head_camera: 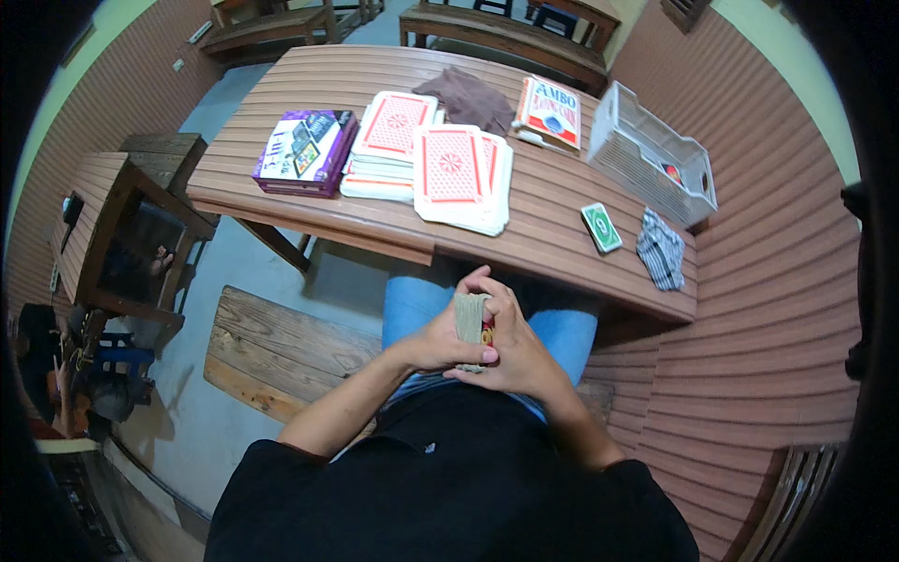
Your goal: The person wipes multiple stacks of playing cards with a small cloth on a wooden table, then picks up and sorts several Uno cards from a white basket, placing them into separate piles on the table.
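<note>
Above my lap, my left hand (439, 341) and my right hand (516, 344) both grip a thick deck of playing cards (469, 327), seen mostly from its edge. A bit of a red and yellow card face or back shows under my right fingers. Beyond my hands, on the wooden table (548, 232), lie two piles of oversized cards with red patterned backs, a left pile (397, 123) and a right pile (451, 165). A small green-topped card stack (601, 228) lies to the right, near a checked cloth (660, 249).
A purple game box (305, 151) stands left of the large cards. Behind them are a brown cloth (467, 98) and an Ambo playing card box (549, 116). A grey plastic basket (650, 158) stands by the wall. A wooden bench (281, 344) is at my left; a person is at far left.
</note>
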`<state>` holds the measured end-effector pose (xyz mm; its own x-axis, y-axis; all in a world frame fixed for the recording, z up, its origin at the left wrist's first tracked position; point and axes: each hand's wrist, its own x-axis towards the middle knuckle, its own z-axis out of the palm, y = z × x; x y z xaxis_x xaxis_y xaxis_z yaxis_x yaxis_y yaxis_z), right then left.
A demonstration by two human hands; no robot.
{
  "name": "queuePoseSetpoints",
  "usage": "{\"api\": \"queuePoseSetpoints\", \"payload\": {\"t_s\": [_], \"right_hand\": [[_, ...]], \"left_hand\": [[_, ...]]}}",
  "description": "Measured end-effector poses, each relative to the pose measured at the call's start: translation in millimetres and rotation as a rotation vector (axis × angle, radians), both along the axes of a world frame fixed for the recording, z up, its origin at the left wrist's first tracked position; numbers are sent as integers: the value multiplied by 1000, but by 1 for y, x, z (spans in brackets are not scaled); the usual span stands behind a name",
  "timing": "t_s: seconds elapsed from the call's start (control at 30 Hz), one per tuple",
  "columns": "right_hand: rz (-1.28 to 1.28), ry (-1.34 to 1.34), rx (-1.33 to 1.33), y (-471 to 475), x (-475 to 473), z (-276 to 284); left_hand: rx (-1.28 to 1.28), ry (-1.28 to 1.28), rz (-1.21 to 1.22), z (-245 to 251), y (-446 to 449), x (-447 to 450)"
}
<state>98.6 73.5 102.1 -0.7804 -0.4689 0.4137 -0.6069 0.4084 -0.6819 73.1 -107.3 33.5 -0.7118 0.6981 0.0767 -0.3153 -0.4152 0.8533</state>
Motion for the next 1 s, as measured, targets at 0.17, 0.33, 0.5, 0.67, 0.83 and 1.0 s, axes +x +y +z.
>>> {"api": "queuePoseSetpoints", "payload": {"t_s": [0.17, 0.33, 0.5, 0.67, 0.83, 1.0], "right_hand": [[-33, 27, -12, 16, 24, -6], [-127, 137, -69, 33, 34, -8], [-432, 328, -59, 52, 48, -5], [-405, 199, 8, 75, 42, 5], [-435, 182, 167, 104, 3, 14], [-623, -48, 197, 182, -78, 13]], "left_hand": [[-91, 37, 3, 17, 11, 17], [-19, -30, -23, 36, 43, 18], [179, -189, 17, 52, 76, 6], [128, -277, -162, 57, 90, -14], [-177, 28, 154, 63, 118, -57], [-1330, 1074, 475, 76, 145, -144]]}}
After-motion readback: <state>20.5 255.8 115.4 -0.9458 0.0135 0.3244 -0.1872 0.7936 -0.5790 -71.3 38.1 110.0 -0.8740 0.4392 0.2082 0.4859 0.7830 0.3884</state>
